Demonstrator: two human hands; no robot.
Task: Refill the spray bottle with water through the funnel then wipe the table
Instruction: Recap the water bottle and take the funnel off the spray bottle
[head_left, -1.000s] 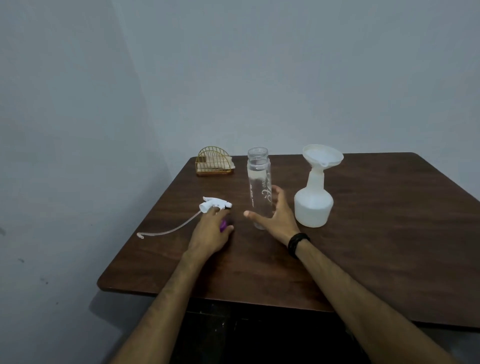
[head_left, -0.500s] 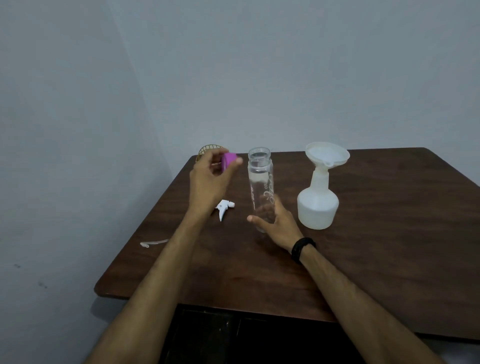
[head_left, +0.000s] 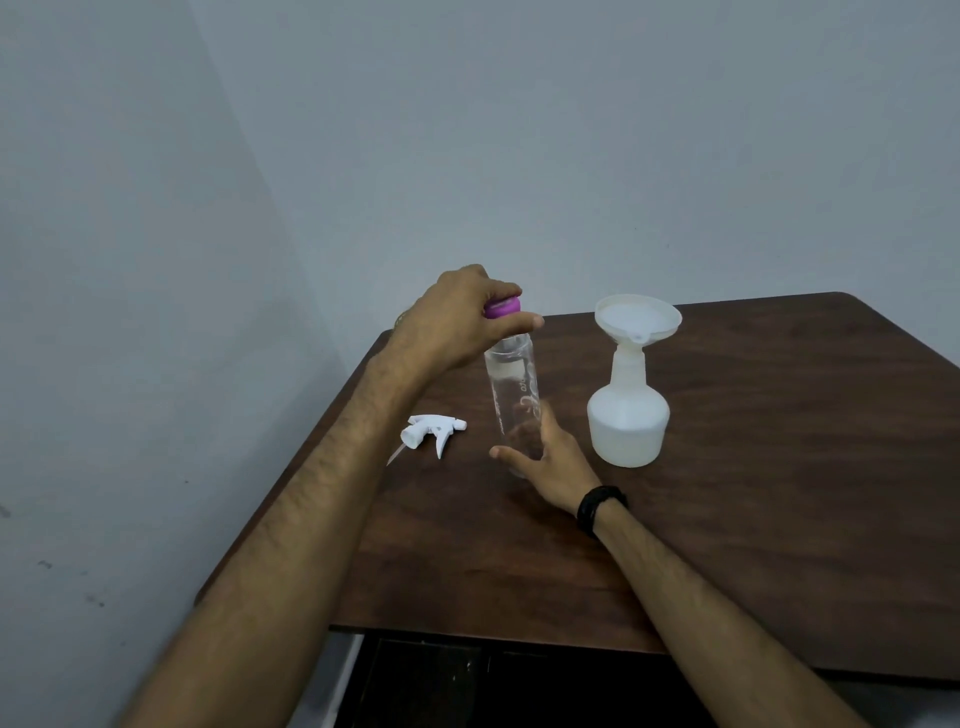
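Observation:
A clear glass water bottle (head_left: 511, 395) stands upright on the dark wooden table (head_left: 779, 519). My left hand (head_left: 457, 317) holds a purple cap (head_left: 503, 307) right over the bottle's mouth. My right hand (head_left: 545, 457) wraps the bottle's base, thumb in front. To the right stands the white spray bottle (head_left: 628, 421) with a white funnel (head_left: 638, 318) seated in its neck. The white spray trigger head (head_left: 434, 428) lies on the table left of the glass bottle, its tube partly hidden by my left forearm.
The table sits in a corner, grey walls close at the left and behind. My left hand hides the gold wire holder at the table's back left. A black band is on my right wrist (head_left: 597, 506).
My left hand lifted the purple cap from the table and carried it right, onto the top of the glass bottle. My right hand closed around the bottle's base.

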